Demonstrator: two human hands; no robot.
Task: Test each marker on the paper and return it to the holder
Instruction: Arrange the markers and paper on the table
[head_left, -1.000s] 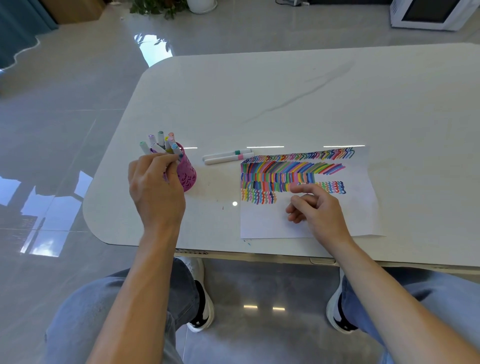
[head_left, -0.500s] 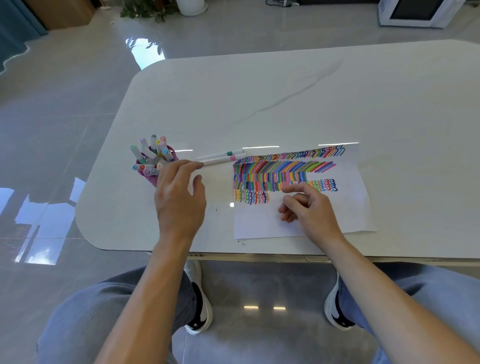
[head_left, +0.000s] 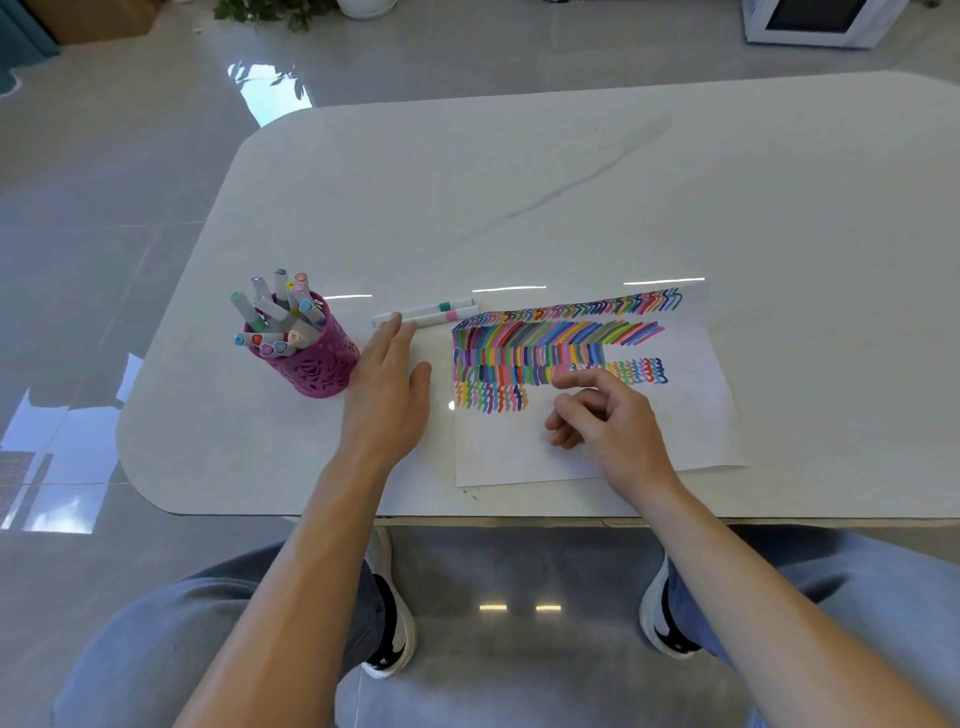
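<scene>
A magenta cut-out holder (head_left: 314, 364) stands on the white table (head_left: 571, 197), packed with several capped markers. Two white markers lie side by side between the holder and the paper: one with a green band (head_left: 444, 305), one with a pink band (head_left: 451, 314). My left hand (head_left: 387, 387) lies flat with straight fingers, its fingertips touching the left ends of those two markers. The paper (head_left: 691, 415) is covered in rows of coloured strokes. My right hand (head_left: 608, 421) rests on the paper with loosely curled fingers, forefinger out, holding nothing.
The table's near edge runs just below the paper. My knees and shoes show under it on a glossy grey floor. A white appliance (head_left: 815, 21) and a potted plant (head_left: 280, 10) stand on the floor beyond the table.
My left hand left the holder and moved right, reaching the two loose markers. My right hand stayed on the paper.
</scene>
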